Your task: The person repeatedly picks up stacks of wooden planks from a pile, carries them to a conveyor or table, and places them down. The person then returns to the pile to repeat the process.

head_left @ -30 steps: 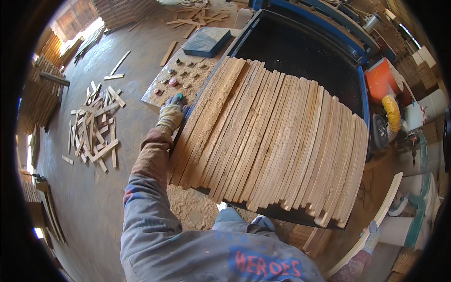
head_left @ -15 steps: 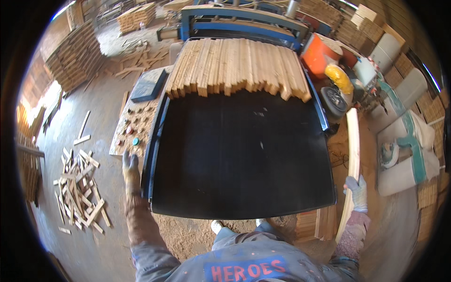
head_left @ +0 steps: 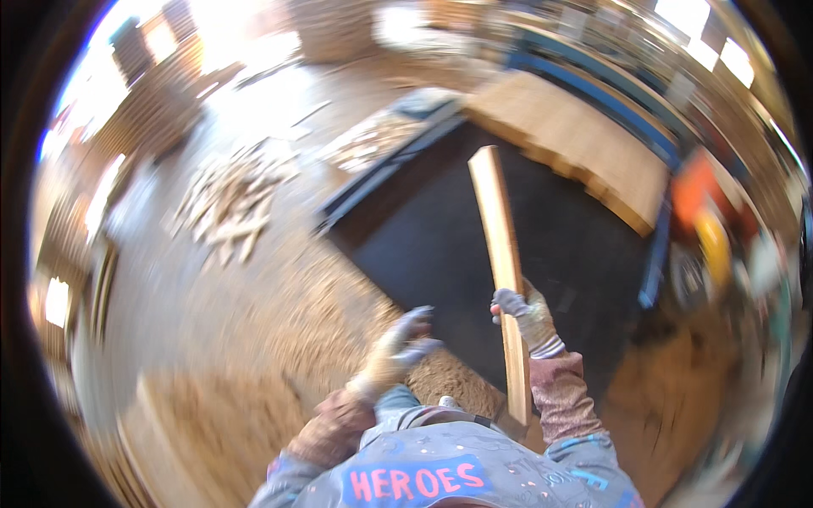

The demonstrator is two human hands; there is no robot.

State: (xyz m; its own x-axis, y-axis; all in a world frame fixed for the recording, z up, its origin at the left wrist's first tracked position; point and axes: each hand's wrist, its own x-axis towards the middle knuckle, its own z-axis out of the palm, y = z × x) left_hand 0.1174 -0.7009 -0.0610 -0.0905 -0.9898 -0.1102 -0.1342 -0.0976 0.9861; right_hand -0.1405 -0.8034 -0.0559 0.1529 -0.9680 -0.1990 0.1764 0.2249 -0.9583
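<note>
With our right hand (head_left: 533,322), in a grey-and-cream knit glove, we hold a long, flat, pale wooden slat (head_left: 498,224), fingers and thumb clamped around it below its middle. The slat stands lengthwise before us, slightly tilted to the left — its upper end lies over the broad black flat bed (head_left: 406,245), its lower end close to our waist; whether it touches the bed we cannot tell. Our left hand (head_left: 391,351), in a similar glove, is well apart from the slat near the bed's front edge, its thumb and fingers spread and holding nothing. At the bed's far end lies a closely packed row of light-brown wooden pieces (head_left: 584,135) with a stepped near edge, beside a blue metal frame (head_left: 584,80). A blurred heap of pale wood offcuts (head_left: 233,199) lies on the grey floor (head_left: 161,279) to our left.
</note>
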